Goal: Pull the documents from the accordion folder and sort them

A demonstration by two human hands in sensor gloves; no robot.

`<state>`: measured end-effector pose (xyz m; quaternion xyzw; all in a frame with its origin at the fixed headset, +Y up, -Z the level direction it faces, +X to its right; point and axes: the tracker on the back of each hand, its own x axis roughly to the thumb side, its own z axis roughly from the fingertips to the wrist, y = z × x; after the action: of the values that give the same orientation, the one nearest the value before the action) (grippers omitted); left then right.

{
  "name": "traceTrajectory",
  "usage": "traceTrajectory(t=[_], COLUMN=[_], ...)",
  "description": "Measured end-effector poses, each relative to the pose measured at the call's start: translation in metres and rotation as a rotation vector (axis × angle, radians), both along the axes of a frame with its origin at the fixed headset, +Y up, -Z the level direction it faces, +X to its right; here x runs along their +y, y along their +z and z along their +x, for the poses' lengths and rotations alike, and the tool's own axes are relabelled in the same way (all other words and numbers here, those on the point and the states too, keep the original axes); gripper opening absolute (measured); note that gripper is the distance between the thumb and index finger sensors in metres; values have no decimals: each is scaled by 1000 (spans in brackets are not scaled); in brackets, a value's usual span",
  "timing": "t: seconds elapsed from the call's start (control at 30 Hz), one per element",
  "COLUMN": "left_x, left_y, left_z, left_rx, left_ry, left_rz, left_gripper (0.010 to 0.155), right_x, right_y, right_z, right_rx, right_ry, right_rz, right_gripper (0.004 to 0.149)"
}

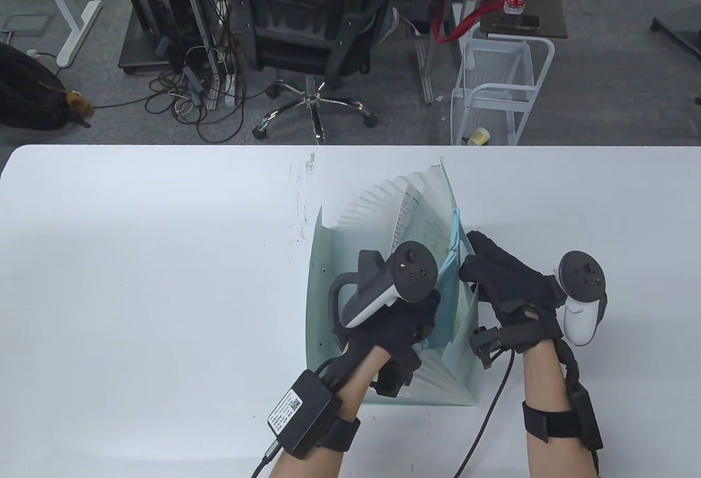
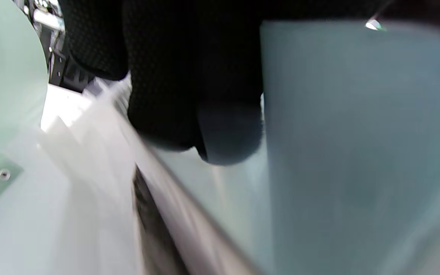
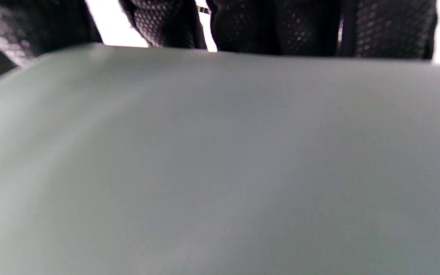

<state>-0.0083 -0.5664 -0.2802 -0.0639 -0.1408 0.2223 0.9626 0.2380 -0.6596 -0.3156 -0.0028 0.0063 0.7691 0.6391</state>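
A pale green translucent accordion folder (image 1: pixel 323 292) stands fanned open on the white table (image 1: pixel 137 281). A printed sheet (image 1: pixel 408 212) and a blue sheet (image 1: pixel 454 234) stick up from its pockets. My left hand (image 1: pixel 424 316) reaches down into the middle pockets. In the left wrist view its fingers (image 2: pixel 166 76) lie against a blue-green sheet (image 2: pixel 357 152), and one fingertip shows through a divider. I cannot tell whether they pinch it. My right hand (image 1: pixel 476 261) grips the folder's right wall at its top. In the right wrist view its fingers (image 3: pixel 281 26) hook over the wall (image 3: pixel 220 172).
Beyond the table's far edge stand a black office chair (image 1: pixel 312 23), a white wire cart (image 1: pixel 495 89) and a tangle of cables (image 1: pixel 191 89) on the floor. Glove cables (image 1: pixel 487 418) trail toward the table's near edge.
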Motion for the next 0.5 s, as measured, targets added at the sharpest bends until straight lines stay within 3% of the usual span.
traceTrajectory(t=[0.13,0.33,0.5], left_x=[19,31,30], left_y=[12,16,23], left_z=[-35,-105,-151], left_rx=[85,205,291], left_ry=[117,404,516], left_rz=[119,117,141], left_gripper=[45,46,45], right_x=[2,4,4], right_y=[1,1,2], right_z=[2,11,21], right_rx=[0,-11,-20], right_ry=[7,10,12], right_rz=[1,5,1], right_gripper=[67,66,65])
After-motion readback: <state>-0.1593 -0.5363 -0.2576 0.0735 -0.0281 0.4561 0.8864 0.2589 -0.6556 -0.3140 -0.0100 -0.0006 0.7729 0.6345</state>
